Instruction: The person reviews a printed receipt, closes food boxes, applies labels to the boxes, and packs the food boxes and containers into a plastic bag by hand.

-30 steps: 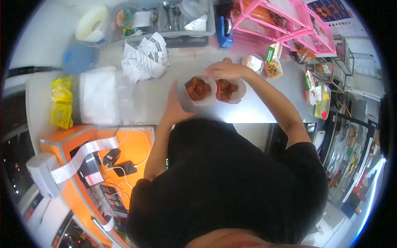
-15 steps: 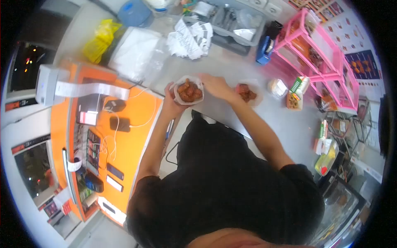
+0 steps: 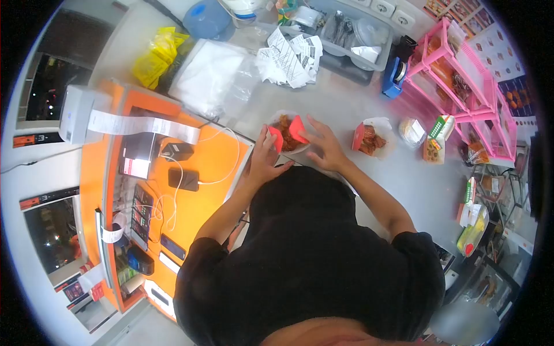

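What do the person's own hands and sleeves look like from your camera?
Both the left hand and the right hand are bare, with no gloves, and nothing shows on either wrist. The short sleeves are plain black, end near the elbows and match the black top. Any rings would be too small to make out.

Indoor light is bright & quite even; metal counter [image 3: 415, 193] shows soft glare, w/ pinkish tint nr. the pink rack [image 3: 489, 95]. White bags [image 3: 210, 75] are almost overexposed, black shirt [image 3: 311, 248] loses detail. Left hand [image 3: 264, 161] & right hand [image 3: 326, 147] are lit clearly, slightly soft. Wide lens bends edges strongly; corners are black. Round grey thing [image 3: 464, 323], bottom rt., is blurred.
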Motion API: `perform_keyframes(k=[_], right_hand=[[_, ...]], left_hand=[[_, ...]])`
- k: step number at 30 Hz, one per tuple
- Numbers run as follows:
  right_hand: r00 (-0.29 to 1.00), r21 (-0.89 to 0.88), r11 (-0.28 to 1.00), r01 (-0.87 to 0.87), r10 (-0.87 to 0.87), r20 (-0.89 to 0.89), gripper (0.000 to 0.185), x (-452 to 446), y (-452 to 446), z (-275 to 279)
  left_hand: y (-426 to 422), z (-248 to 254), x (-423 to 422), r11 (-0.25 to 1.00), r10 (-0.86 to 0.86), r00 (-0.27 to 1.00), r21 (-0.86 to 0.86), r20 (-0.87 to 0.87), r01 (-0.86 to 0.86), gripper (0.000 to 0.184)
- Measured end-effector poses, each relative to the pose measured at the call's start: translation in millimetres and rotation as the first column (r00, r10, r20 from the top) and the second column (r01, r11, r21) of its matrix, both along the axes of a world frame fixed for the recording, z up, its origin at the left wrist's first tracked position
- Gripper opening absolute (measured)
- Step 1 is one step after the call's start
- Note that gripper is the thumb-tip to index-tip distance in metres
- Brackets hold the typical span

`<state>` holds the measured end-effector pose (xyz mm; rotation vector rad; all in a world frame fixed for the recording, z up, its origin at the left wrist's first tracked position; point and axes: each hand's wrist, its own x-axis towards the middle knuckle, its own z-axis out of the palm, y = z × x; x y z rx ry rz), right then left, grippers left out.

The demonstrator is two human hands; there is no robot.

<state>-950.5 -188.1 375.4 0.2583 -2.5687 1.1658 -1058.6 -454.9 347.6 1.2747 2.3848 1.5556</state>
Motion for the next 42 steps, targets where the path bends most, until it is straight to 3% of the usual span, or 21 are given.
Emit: perform_keyframes(k=[2, 5, 9, 12, 17, 21, 23, 29, 32, 33, 36, 39, 42], right_hand=[[1.000, -0.007, 1.000, -0.028, 0.028, 0.004, 0.062, -7, 1, -4], [0.999, -0.055, 0.998, -0.037, 0.038, 0.018, 0.064, -11, -3, -7], [1.000, -0.171, 0.985, -0.022, 0.025, 0.018, 0.063, -18, -5, -19], [1.000, -0.215, 0.977, 0.008, -0.012, -0.017, 0.050, -21, -12, -17], [0.972, -0.410, 0.884, 0.225, -0.231, 0.035, 0.041, -26, -40, -14], [0.937, -0.597, 0.729, 0.336, -0.325, 0.130, 0.044, -30, -56, -10], [0.930, -0.529, 0.773, 0.351, -0.355, 0.098, 0.044, -29, -58, -20], [0.874, -0.289, 0.829, 0.478, -0.480, 0.068, 0.042, -30, -70, -2], [0.862, -0.227, 0.833, 0.505, -0.502, 0.076, 0.042, -22, -71, -5], [0.867, -0.224, 0.839, 0.496, -0.492, 0.078, 0.042, -20, -70, 0], [0.855, -0.450, 0.727, 0.519, -0.449, 0.260, 0.034, -2, -78, 17], [0.856, -0.741, 0.450, 0.499, -0.390, 0.340, 0.027, 5, -79, 13], [0.916, -0.455, 0.798, 0.396, -0.310, 0.254, 0.027, 9, -45, -26]], left_hand=[[2, 14, -9, 0.997, -0.045, 0.986, -0.075, -0.158, 0.034, 0.102], [4, 14, -18, 0.989, -0.061, 0.967, -0.147, -0.248, 0.025, 0.097], [8, 10, -11, 0.990, -0.017, 0.979, -0.140, -0.205, -0.012, 0.094], [10, 15, -12, 0.993, -0.005, 0.976, -0.115, -0.217, -0.020, 0.088], [16, 40, -27, 0.996, -0.090, 0.994, -0.016, -0.060, 0.089, 0.067], [18, 30, -45, 0.996, -0.083, 0.987, -0.037, -0.135, 0.079, 0.061], [15, 10, -52, 0.994, -0.083, 0.975, -0.082, -0.207, 0.067, 0.058], [21, 8, -47, 0.993, -0.051, 0.918, 0.077, -0.393, 0.088, 0.081], [17, 25, -36, 0.993, -0.058, 0.991, -0.108, -0.123, 0.045, 0.095], [16, 30, -36, 0.988, -0.080, 0.986, -0.143, -0.149, 0.058, 0.099], [12, 40, -37, 0.977, -0.134, 0.966, -0.190, -0.222, 0.092, 0.109], [18, 37, -42, 0.982, -0.180, 0.950, -0.108, -0.254, 0.157, 0.113], [22, 28, -46, 0.968, -0.251, 0.952, -0.034, -0.175, 0.249, 0.117]])
